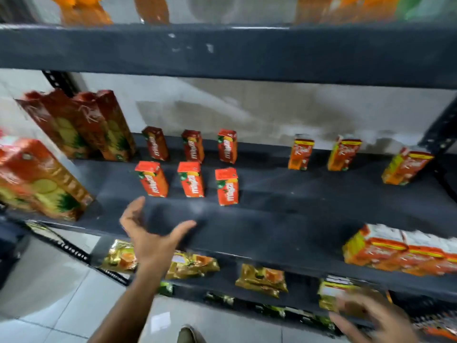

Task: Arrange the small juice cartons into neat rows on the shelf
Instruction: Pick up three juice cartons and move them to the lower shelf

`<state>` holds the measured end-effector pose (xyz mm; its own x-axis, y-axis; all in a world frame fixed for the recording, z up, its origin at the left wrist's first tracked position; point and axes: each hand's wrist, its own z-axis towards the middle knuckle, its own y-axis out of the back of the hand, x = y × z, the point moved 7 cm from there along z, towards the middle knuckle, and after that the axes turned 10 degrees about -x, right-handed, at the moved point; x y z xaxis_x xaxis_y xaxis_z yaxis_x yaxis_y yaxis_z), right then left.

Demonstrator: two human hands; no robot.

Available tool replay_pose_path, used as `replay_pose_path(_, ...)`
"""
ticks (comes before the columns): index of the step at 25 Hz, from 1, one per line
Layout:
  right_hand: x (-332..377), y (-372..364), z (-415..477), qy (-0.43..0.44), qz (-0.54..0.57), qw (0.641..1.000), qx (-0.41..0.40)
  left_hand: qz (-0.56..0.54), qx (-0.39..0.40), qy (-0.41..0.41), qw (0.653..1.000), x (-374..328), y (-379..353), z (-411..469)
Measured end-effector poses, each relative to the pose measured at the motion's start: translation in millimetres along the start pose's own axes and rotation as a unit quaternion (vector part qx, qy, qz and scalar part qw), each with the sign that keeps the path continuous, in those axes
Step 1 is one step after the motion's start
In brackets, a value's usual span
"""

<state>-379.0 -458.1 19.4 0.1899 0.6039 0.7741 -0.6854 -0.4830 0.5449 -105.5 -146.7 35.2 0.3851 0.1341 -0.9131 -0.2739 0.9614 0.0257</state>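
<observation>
Several small orange juice cartons stand upright in two rows on the dark shelf (284,219): a back row (193,146) and a front row (191,179). Farther right, three small cartons (300,152) stand spaced apart along the back, the rightmost (405,168) turned at an angle. A shrink-wrapped pack of small cartons (400,253) lies at the shelf's front right. My left hand (150,233) hovers open, fingers spread, just in front of the front row and holds nothing. My right hand (371,318) is blurred at the lower right, fingers apart, below the shelf edge.
Tall juice cartons (81,125) stand at the shelf's left, one large carton (39,179) closest to me. An upper shelf beam (222,50) overhangs. Yellow snack packets (262,279) lie on the lower shelf. Tiled floor (49,305) below.
</observation>
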Motion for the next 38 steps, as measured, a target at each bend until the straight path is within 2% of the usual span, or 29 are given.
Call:
replay_pose_path(1,26.2,-34.4,17.2,0.014,0.036,0.999,0.028,0.027,-0.016,0.023,0.999,15.1,8.4,36.9)
replay_pose_path(2,48.4,-67.8,42.5,0.007,0.092,0.995,0.047,0.047,0.01,0.033,0.998,27.7,6.3,73.2)
replay_pose_path(4,74.9,-129.6,102.1,-0.031,0.152,0.984,0.09,0.07,0.118,0.036,0.99,48.1,-17.2,123.6)
replay_pose_path(6,79.8,-186.6,146.9,-0.078,0.119,0.977,0.157,0.068,0.212,0.07,0.972,67.2,-40.0,145.2)
replay_pose_path(9,70.1,-227.4,176.7,-0.094,0.02,0.984,0.148,0.04,0.3,0.148,0.942,90.6,-67.2,146.1)
replay_pose_path(14,82.6,-268.8,187.6,-0.113,0.013,0.969,0.218,-0.014,0.425,0.151,0.892,90.4,-99.9,122.5)
replay_pose_path(21,115.5,-275.0,158.4,-0.118,-0.024,0.98,0.156,0.015,0.454,0.158,0.877,88.1,-87.7,119.9)
replay_pose_path(24,138.3,-272.0,118.3,-0.075,-0.005,0.985,0.157,-0.012,0.472,0.166,0.866,87.5,-60.2,109.5)
replay_pose_path(28,145.7,-275.1,70.0,-0.085,-0.073,0.982,0.15,0.001,0.462,0.187,0.867,93.2,-14.1,91.4)
replay_pose_path(35,143.4,-274.8,63.7,-0.132,-0.051,0.977,0.159,0.038,0.476,0.192,0.857,96.8,-4.7,87.2)
replay_pose_path(38,145.5,-275.0,65.1,-0.112,-0.045,0.978,0.169,0.028,0.47,0.191,0.861,92.4,-0.4,85.4)
